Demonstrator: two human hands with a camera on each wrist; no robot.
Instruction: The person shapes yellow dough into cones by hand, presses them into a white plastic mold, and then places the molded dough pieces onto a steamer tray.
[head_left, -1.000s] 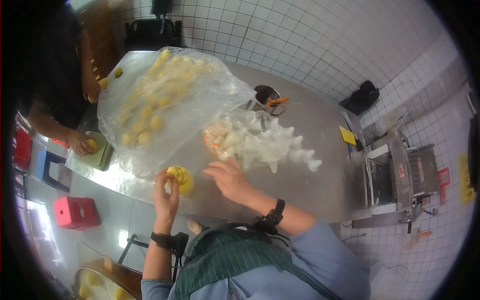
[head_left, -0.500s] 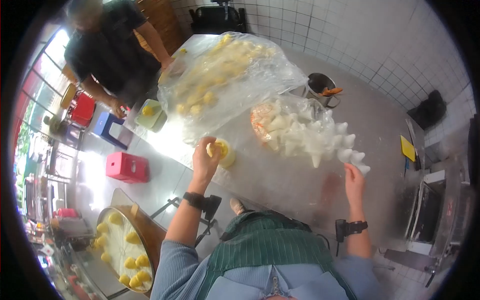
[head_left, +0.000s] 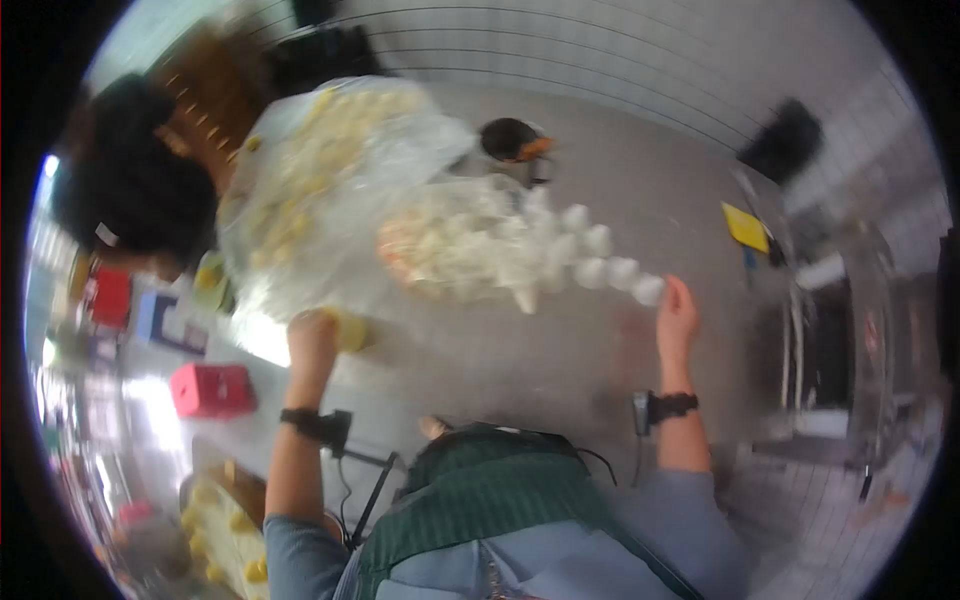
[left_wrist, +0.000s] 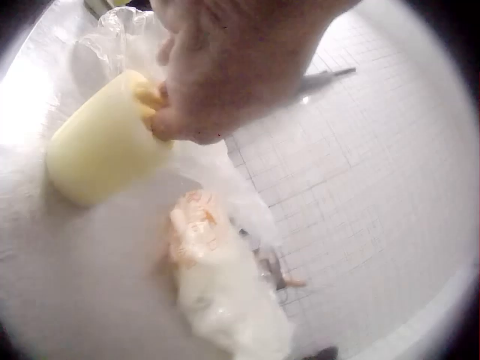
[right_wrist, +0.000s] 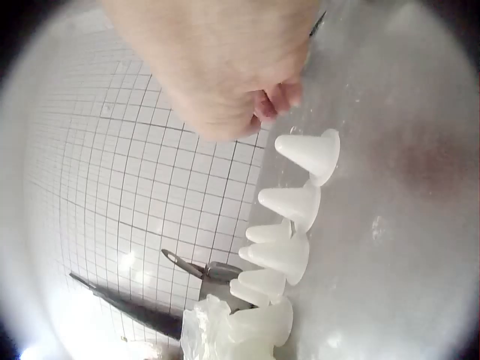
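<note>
A pale yellow cylindrical container (left_wrist: pixel 101 146) stands near the table's front edge. My left hand (head_left: pixel 312 345) is at its mouth, and finger and thumb pinch a soft yellow piece (left_wrist: pixel 148 96) there. The back of that hand hides part of the opening. To the right, my right hand (head_left: pixel 678 315) is beside the end of a row of white cone-shaped cups. In the right wrist view its fingers curl loosely, fingertips close to the nearest white cone (right_wrist: pixel 309 154), with nothing showing between them. More white cones (head_left: pixel 480 245) lie heaped in a clear plastic bag.
Clear plastic sheeting (head_left: pixel 345 180) covers many yellow pieces on the left of the table. A metal pot (head_left: pixel 512 145) stands behind the cones. Another person (head_left: pixel 140 190) is at the left end. A pink stool (head_left: pixel 213 390) is on the floor; a yellow card (head_left: pixel 745 228) lies right.
My right hand has gone from near the yellow container to the right end of the cone row. My left hand has stayed at the container. The other person now leans over the table's left end.
</note>
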